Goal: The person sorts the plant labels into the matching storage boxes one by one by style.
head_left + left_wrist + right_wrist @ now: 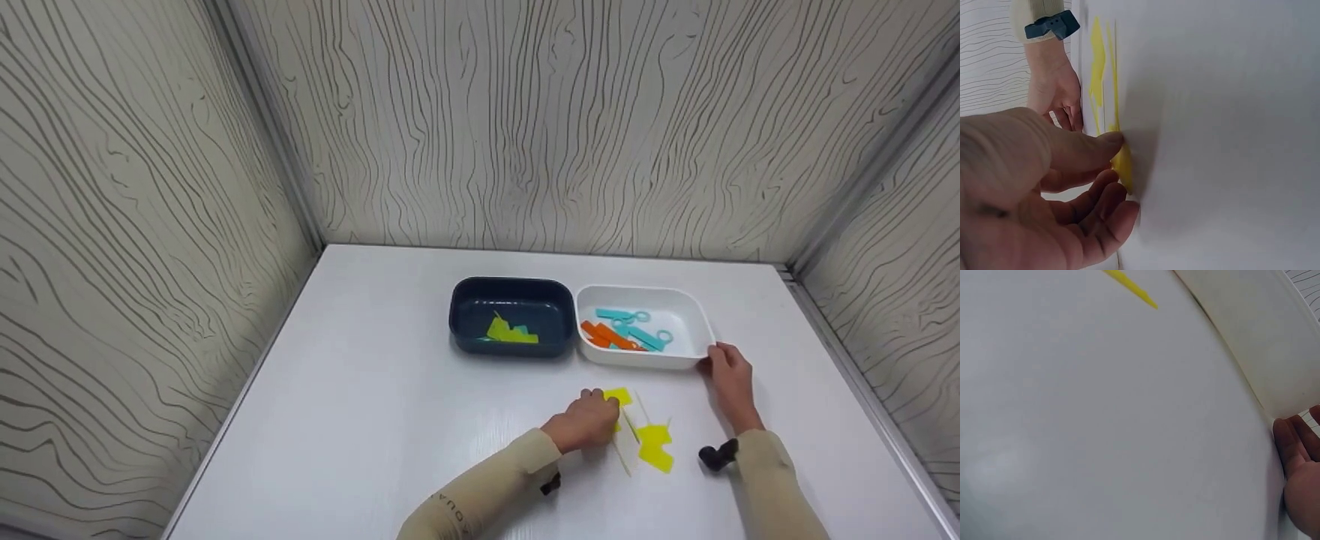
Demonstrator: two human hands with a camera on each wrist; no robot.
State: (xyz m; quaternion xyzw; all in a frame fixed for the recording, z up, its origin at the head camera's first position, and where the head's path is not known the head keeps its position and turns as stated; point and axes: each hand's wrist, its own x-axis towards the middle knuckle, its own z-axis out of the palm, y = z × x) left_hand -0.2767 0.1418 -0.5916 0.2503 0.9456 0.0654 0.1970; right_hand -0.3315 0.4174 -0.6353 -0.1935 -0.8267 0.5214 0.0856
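Note:
My left hand (pixel 589 420) is low over the table, its thumb and fingers pinching a thin yellow flag (pixel 1122 169). Other yellow flags (pixel 655 454) with thin pale sticks lie just right of it. At the front right corner of a white tray (pixel 645 360), my right hand (pixel 731 382) grips the rim and wall. Inside that tray are several teal pieces with rings (pixel 646 337) and orange flat pieces (pixel 611 335). Left of it, touching or nearly so, stands a dark blue tray (pixel 514 348) holding yellow-green flat pieces (pixel 510 334).
The white table (pixel 337 420) reaches the wood-patterned panels (pixel 510 135) at the back and sides. Both trays stand near the table's back middle. A small dark device (pixel 718 454) is strapped to the right wrist.

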